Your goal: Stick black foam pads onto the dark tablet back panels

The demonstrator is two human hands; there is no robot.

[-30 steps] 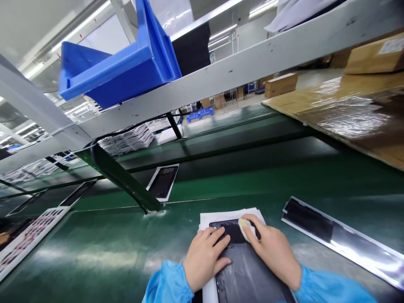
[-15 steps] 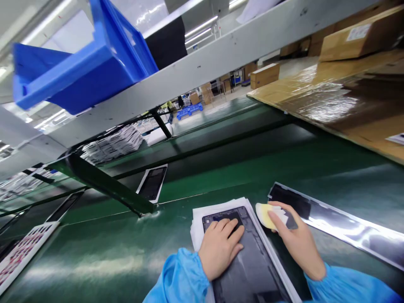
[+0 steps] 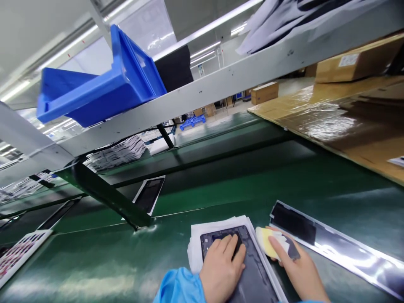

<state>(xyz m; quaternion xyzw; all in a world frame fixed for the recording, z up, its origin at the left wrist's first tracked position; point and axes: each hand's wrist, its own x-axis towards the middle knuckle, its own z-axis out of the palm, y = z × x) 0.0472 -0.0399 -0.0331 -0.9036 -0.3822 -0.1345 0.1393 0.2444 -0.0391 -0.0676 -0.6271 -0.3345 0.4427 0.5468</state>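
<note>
My left hand (image 3: 223, 265) lies flat, fingers stretched, on a dark grey panel (image 3: 249, 273) that rests on a stack of white sheets (image 3: 202, 235) at the near edge of the green bench (image 3: 104, 261). Just right of the panel, my right hand (image 3: 296, 265) presses a small yellow-white wipe (image 3: 267, 244) against the bench, fingers over it. Both wrists wear light blue sleeves (image 3: 179, 286).
A long glossy black-and-silver strip (image 3: 334, 248) lies to the right. Another dark panel on a white sheet (image 3: 148, 195) sits farther back. A blue bin (image 3: 101, 84) rests on the slanted grey shelf rail (image 3: 221, 84). Wrapped cardboard (image 3: 341, 118) is at right, printed sheets (image 3: 19, 252) at left.
My right hand carried the wipe off the panel's top edge to the bench on its right. My left hand stayed on the panel, shifting slightly toward its upper part.
</note>
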